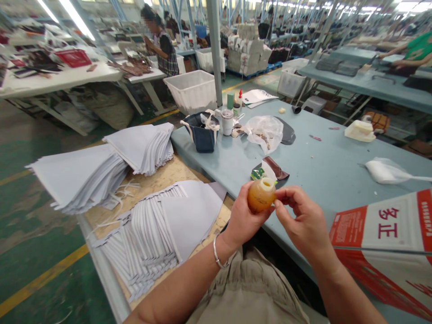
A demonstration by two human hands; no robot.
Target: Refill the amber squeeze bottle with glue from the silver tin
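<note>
My left hand is closed around a small amber squeeze bottle with an open neck, held above the near edge of the grey-blue table. My right hand pinches at the bottle's neck with thumb and fingertips; whether a cap sits between them is hidden. A silver bangle circles my left wrist. Just beyond the bottle lie a green packet and a brown leather piece.
Stacks of grey cut sheets cover a lower board at left. On the table sit a dark pouch, a cup, plastic bags, a red-and-white bag. A white bin and other workers stand farther back.
</note>
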